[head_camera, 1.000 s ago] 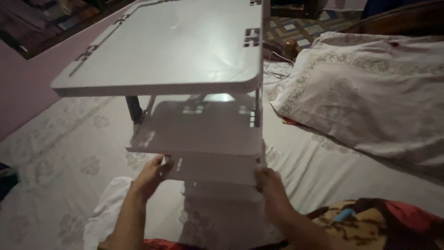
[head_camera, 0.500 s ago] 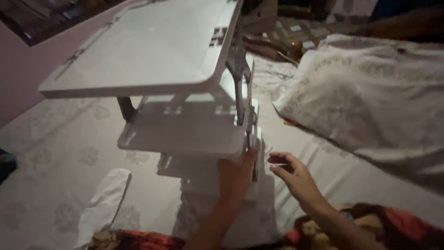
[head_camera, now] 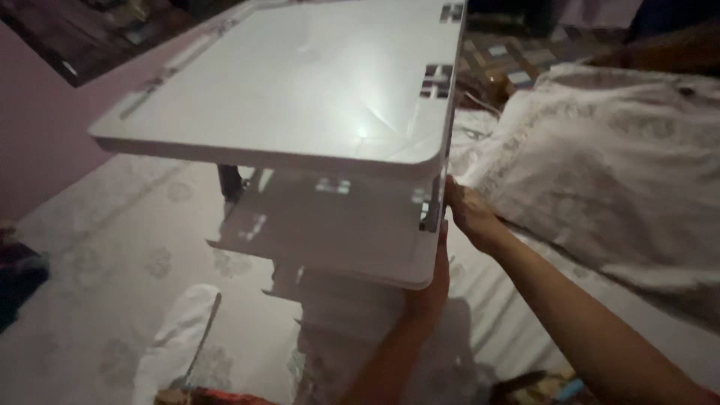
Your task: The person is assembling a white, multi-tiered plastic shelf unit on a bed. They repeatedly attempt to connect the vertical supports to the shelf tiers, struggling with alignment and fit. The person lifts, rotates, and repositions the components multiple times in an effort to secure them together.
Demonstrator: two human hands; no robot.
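A white tiered shelf unit [head_camera: 300, 97] stands on a bed, filling the upper middle of the view. Its top panel is broad and flat with rounded corners, and small cut-out slots show near its right edge. Below it sits a second white shelf [head_camera: 330, 225], and lower tiers show dimly beneath that, each stepped back under the one above. A dark upright post joins the top panel to the second shelf at the left rear.

The left hand [head_camera: 431, 281] reaches up from below, pressed against the front right corner of the second shelf, its fingers running up along the shelf's right edge; whether they curl around that edge cannot be told. The right hand [head_camera: 466, 210] comes in from the right with the arm stretched out and touches the right side of the unit just beneath the top panel, by a slotted side piece. Its fingers are hidden behind the panel edge, so its grip cannot be told.

The bed sheet [head_camera: 97, 255] under the unit is pale with a faint round flower pattern. A pale patterned pillow [head_camera: 600, 165] lies to the right, close beside the right hand. A white cloth [head_camera: 172, 345] lies crumpled on the sheet at lower left.
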